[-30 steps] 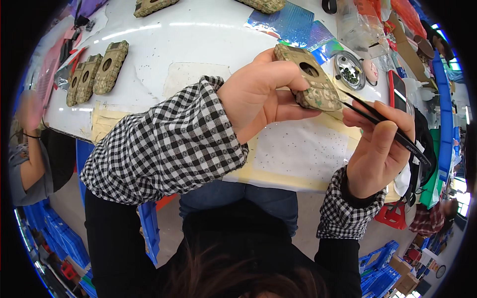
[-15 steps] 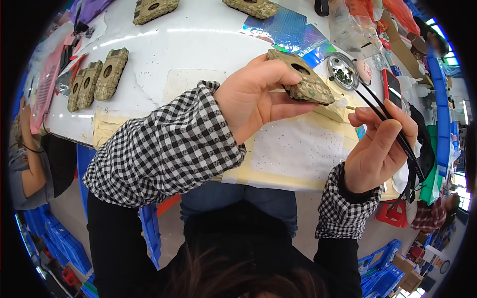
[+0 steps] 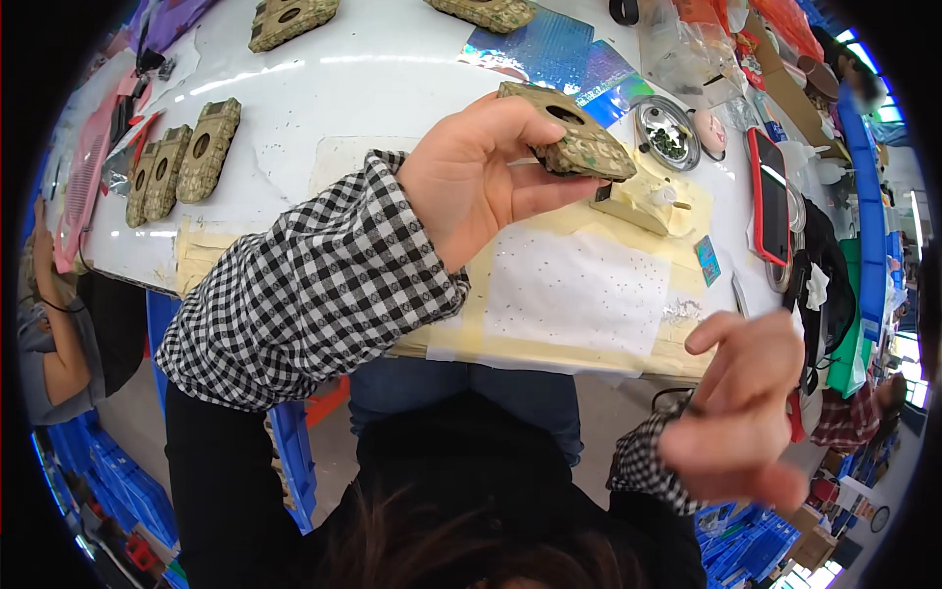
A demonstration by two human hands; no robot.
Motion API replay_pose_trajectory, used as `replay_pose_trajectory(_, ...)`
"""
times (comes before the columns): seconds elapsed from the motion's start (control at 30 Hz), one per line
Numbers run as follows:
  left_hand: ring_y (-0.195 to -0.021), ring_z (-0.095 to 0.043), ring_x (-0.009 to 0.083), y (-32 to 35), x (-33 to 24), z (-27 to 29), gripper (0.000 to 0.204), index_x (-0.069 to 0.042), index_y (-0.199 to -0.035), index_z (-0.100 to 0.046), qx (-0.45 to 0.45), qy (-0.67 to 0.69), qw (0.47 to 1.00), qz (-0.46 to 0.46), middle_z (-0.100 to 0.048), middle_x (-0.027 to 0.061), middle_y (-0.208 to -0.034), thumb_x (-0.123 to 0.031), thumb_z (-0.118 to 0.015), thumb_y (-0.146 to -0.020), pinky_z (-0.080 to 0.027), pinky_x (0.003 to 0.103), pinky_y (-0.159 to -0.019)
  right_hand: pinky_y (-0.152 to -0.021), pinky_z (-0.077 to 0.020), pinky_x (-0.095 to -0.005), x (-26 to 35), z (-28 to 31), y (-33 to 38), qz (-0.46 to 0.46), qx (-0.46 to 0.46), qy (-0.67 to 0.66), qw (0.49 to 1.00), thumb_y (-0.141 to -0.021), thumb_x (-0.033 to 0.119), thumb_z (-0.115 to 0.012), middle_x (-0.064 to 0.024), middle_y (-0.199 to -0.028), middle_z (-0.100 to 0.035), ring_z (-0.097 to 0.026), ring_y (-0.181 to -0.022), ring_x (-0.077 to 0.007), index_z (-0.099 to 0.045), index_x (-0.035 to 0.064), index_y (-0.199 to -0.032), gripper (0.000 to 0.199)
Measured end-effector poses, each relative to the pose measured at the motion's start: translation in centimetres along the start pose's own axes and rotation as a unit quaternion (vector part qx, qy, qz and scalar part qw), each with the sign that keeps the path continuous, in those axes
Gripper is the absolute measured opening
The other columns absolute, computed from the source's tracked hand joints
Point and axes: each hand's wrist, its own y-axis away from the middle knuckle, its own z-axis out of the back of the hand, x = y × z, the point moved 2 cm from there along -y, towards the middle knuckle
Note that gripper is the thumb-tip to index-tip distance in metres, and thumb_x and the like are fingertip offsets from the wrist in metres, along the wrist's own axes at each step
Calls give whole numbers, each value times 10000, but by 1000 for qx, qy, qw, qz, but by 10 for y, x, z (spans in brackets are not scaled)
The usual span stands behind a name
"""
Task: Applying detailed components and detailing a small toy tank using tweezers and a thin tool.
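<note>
My left hand (image 3: 471, 172) is closed on a camouflage-painted model tank hull (image 3: 579, 137), raised over the table. The thumb lies on top, beside the hull's round opening, with fingers underneath. Lower right, my right hand (image 3: 736, 412) is off the table's near edge and smeared by motion. Its fingers look bent; no tweezers show in it, and whether it holds anything is unclear. Beyond the held hull stands a round clear dish (image 3: 667, 133) with small dark green bits. A cream block (image 3: 643, 204) with a small white piece on top sits below the dish.
White paper (image 3: 574, 294) dotted with tiny specks lies on the near table. More camouflage hulls stand at left (image 3: 208, 152) and at the far edge (image 3: 292, 22). Shiny blue sheets (image 3: 535, 54) lie beyond my left hand. A red-edged phone (image 3: 770, 196) lies at right.
My right hand has swung down and back from the dish; the black tweezers it held are no longer visible. My left hand keeps the hull, which appears slightly further left.
</note>
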Motion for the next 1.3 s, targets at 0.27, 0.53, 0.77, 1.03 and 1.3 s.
replay_pose_trajectory(0.27,-1012,-598,289,-5,-4,12,255,106,-1023,-486,24,54,998,-26,-554,192,-1061,-80,-512,-849,-529,350,-938,-382,-294,-233,31,-76,-2,86,49,-529,843,-867,23,-556,2,-557,-438,-373,-394,-111,-623,122,-1203,357)
replay_pose_trajectory(0.53,-1048,-579,286,-3,-9,18,281,99,-1064,-461,27,58,997,-47,-548,193,-1072,-89,-509,-861,-532,359,-937,-382,-254,-234,23,-69,-10,129,113,-508,844,-830,-41,-537,13,-526,-384,-314,-373,-119,-650,121,-1169,393)
replay_pose_trajectory(0.77,-1183,-497,358,4,-6,8,456,141,-1258,-358,-2,21,999,-42,-488,270,-1246,-158,-415,-919,-480,322,-987,-503,-428,-300,-9,-30,20,70,245,-403,879,-994,288,-415,-75,-605,-522,-462,-448,-151,-609,-16,-1035,364)
replay_pose_trajectory(1.03,-1061,-566,320,-3,-6,13,346,121,-1128,-425,9,45,998,-53,-524,229,-1124,-106,-481,-873,-525,343,-936,-471,-479,-350,-14,34,50,-72,-131,-57,987,-893,656,4,-133,-479,-516,-470,-382,-203,-660,-68,-777,989)
replay_pose_trajectory(1.3,-1026,-590,302,-10,-8,15,308,110,-1071,-452,25,71,996,-54,-544,204,-1066,-94,-528,-852,-538,351,-922,-686,-491,-292,-32,39,80,-202,-203,54,957,-948,311,-488,-144,-790,-600,-610,-705,-216,-552,-46,-937,363)
